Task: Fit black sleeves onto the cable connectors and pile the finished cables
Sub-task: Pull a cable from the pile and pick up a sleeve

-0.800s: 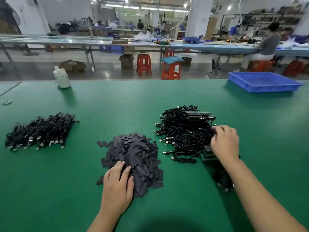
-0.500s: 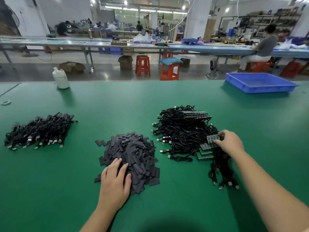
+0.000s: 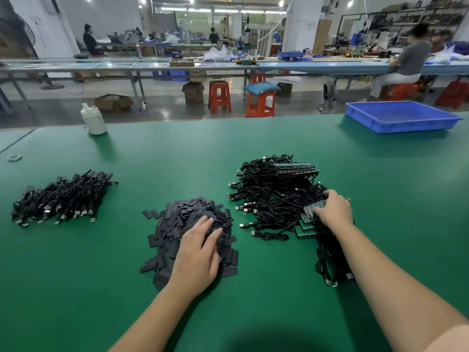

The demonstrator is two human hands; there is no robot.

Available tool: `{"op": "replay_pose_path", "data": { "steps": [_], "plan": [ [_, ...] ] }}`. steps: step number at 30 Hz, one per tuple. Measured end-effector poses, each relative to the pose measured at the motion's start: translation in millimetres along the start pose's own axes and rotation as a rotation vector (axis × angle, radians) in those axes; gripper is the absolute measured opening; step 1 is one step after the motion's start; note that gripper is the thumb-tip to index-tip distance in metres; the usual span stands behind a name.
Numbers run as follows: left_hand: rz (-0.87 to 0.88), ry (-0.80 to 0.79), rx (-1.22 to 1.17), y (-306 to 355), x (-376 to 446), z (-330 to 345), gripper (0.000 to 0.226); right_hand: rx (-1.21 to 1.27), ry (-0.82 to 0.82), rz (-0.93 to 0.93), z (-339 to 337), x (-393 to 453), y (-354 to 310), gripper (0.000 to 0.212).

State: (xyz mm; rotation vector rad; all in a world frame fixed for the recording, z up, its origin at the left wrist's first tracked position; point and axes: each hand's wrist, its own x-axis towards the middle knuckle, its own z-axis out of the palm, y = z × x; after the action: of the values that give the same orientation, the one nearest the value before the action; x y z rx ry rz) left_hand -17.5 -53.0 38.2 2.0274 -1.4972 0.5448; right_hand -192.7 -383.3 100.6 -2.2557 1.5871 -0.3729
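Observation:
A heap of flat black sleeves [image 3: 177, 224] lies on the green table in front of me. My left hand [image 3: 198, 252] rests on its near right side with fingers spread and fairly straight. To the right is a tangle of black cables [image 3: 274, 196] with bare USB plugs and green circuit-board connectors. My right hand [image 3: 333, 210] has its fingers curled on a green connector board [image 3: 313, 208] at the near right of that tangle. A pile of sleeved cables [image 3: 61, 198] lies at the far left.
A blue plastic tray [image 3: 401, 118] stands at the table's far right. A white bottle [image 3: 93, 119] stands at the far left edge, with a small tape ring [image 3: 14, 157] nearby. Behind are stools, benches and seated people.
My left hand slid further up onto the sleeve heap. My right hand pulled a board of connectors toward me out of the cable tangle, its cables trailing beneath my forearm.

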Motion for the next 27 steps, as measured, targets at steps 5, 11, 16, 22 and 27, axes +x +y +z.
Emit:
{"op": "replay_pose_path", "data": {
  "steps": [5,11,16,22,27],
  "plan": [
    [-0.431,-0.3,-0.519,35.0,52.2,7.9,0.02,-0.03,-0.055,-0.166,-3.9,-6.2,-13.9,0.01],
    [-0.531,-0.485,-0.743,68.1,86.6,38.9,0.024,0.182,-0.001,-0.219,-33.8,-23.1,2.9,0.007],
    [-0.571,-0.515,-0.84,77.7,86.5,51.6,0.017,0.44,-0.188,-0.314,-72.2,-20.4,57.4,0.015],
    [-0.576,-0.607,-0.709,71.9,65.1,54.4,0.022,0.686,-0.633,-0.335,-106.3,-26.2,102.3,0.006],
    [-0.528,-0.562,-0.827,94.6,72.2,44.2,0.026,0.916,-0.418,-0.299,-113.2,-37.3,69.6,0.019]
  ]
}}
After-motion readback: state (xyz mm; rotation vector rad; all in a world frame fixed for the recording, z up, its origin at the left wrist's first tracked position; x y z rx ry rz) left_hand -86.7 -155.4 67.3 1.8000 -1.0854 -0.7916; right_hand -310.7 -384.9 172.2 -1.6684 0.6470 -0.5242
